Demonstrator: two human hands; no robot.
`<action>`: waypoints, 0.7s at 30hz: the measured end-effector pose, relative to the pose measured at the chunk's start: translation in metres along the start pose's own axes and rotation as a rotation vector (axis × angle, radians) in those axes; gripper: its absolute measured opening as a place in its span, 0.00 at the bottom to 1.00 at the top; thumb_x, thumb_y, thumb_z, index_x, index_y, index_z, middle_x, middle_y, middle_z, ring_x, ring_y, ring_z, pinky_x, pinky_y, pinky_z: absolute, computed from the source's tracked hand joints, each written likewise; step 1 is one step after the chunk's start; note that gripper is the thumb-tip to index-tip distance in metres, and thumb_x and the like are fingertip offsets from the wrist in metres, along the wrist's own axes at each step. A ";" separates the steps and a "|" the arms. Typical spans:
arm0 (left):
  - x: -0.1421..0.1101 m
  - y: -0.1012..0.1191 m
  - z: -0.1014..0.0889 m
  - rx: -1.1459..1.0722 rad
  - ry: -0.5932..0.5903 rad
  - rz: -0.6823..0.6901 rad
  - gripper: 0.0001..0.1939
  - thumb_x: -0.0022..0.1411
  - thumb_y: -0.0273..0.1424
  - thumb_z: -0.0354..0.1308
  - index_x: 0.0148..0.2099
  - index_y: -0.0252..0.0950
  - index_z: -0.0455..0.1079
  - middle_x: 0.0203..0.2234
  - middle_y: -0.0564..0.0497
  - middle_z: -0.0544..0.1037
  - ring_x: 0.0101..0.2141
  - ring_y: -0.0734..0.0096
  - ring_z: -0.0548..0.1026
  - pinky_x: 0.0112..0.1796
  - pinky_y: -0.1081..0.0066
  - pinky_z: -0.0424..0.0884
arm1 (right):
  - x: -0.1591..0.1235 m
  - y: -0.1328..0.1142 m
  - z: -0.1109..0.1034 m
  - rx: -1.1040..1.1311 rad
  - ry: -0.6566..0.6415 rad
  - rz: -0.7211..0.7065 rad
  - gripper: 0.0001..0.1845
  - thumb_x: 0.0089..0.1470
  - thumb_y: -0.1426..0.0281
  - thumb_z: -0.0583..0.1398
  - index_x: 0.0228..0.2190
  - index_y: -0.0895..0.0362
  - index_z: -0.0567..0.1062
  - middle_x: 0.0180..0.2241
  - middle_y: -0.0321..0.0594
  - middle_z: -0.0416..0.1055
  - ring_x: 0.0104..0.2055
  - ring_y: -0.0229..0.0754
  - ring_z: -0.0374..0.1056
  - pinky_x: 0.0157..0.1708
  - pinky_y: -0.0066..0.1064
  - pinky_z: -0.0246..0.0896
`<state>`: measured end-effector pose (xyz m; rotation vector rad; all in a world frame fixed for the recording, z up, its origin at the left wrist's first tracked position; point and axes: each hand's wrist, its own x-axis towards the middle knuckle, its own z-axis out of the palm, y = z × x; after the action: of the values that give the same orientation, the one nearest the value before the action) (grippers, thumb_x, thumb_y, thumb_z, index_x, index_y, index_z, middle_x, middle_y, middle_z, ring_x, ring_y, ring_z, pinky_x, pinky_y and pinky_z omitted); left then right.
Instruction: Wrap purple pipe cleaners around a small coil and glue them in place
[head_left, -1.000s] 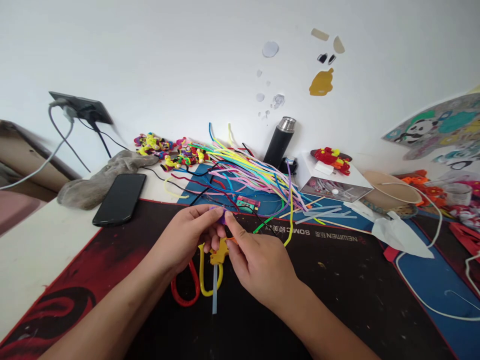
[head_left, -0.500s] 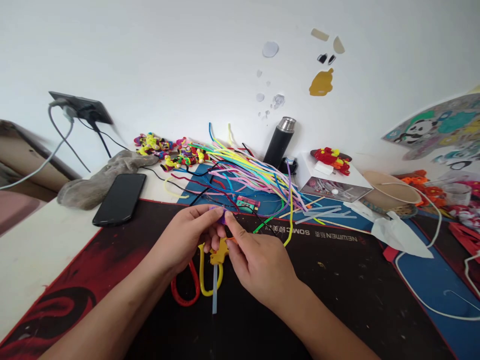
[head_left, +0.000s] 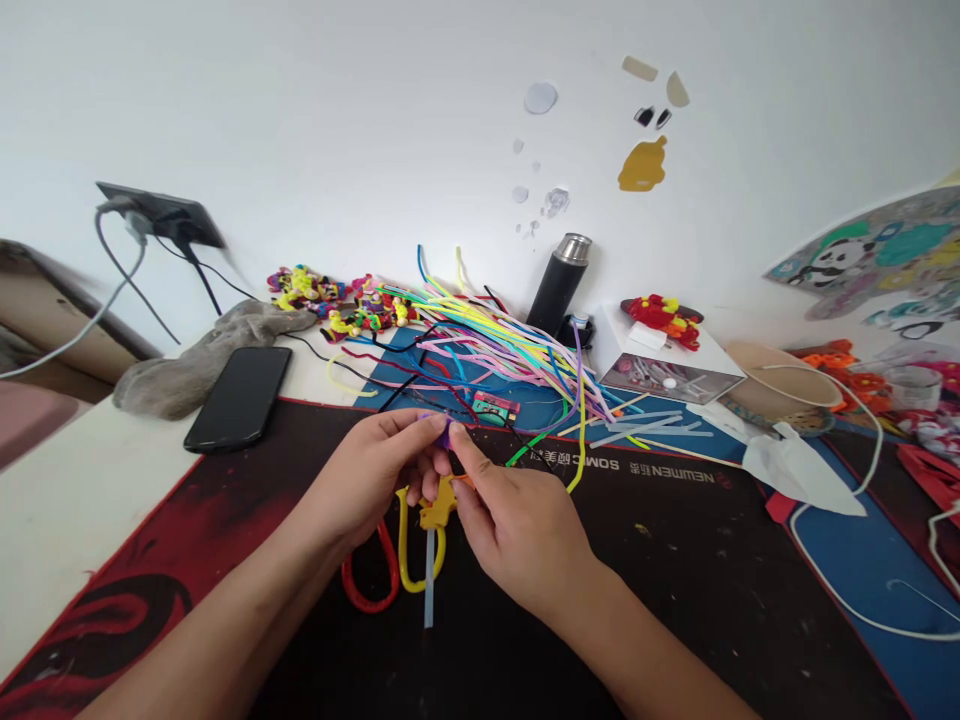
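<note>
In front of me, my left hand [head_left: 386, 450] is closed, its thumb and fingertips pinching a small purple fuzzy piece [head_left: 447, 432]. My right hand [head_left: 517, 520] meets it from the right, forefinger and thumb closed on the same piece, which the fingertips mostly cover. A bit of orange shows by the right thumb. Beneath the hands lies a yellow glue gun [head_left: 437, 512], partly hidden, with a translucent glue stick [head_left: 429, 590] sticking out towards me. Beside it are a red loop handle [head_left: 373, 604] and a yellow loop handle, perhaps of scissors.
Behind the hands spreads a pile of coloured pipe cleaners [head_left: 495, 340], with a black thermos [head_left: 556, 290] and a small drawer box [head_left: 667, 370] at the back. A phone [head_left: 240, 400] lies left; loose glue sticks [head_left: 652, 425] and white tissue [head_left: 799, 470] lie right.
</note>
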<state>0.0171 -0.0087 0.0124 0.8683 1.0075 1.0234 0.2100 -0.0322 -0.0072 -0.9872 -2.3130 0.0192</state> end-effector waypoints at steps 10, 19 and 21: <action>0.000 0.002 0.001 0.015 -0.003 -0.002 0.23 0.57 0.48 0.75 0.29 0.32 0.77 0.21 0.50 0.79 0.17 0.77 0.72 0.18 0.79 0.66 | 0.001 -0.001 -0.001 -0.006 0.019 -0.007 0.26 0.76 0.71 0.52 0.70 0.64 0.68 0.30 0.40 0.84 0.26 0.41 0.77 0.27 0.32 0.61; 0.000 0.002 0.001 0.009 -0.007 0.001 0.22 0.57 0.47 0.75 0.28 0.33 0.77 0.20 0.50 0.79 0.17 0.78 0.71 0.17 0.79 0.65 | 0.001 -0.001 -0.001 -0.004 0.010 -0.004 0.25 0.76 0.71 0.51 0.68 0.66 0.70 0.30 0.40 0.84 0.26 0.41 0.77 0.27 0.33 0.60; 0.000 0.002 0.001 0.009 -0.007 0.001 0.22 0.57 0.47 0.75 0.28 0.33 0.77 0.20 0.50 0.79 0.17 0.77 0.72 0.17 0.79 0.65 | 0.001 -0.002 -0.001 -0.003 0.010 -0.004 0.26 0.76 0.71 0.51 0.68 0.66 0.70 0.30 0.40 0.84 0.26 0.41 0.77 0.27 0.33 0.60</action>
<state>0.0176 -0.0083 0.0143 0.8789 1.0065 1.0170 0.2089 -0.0329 -0.0057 -0.9823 -2.3068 0.0087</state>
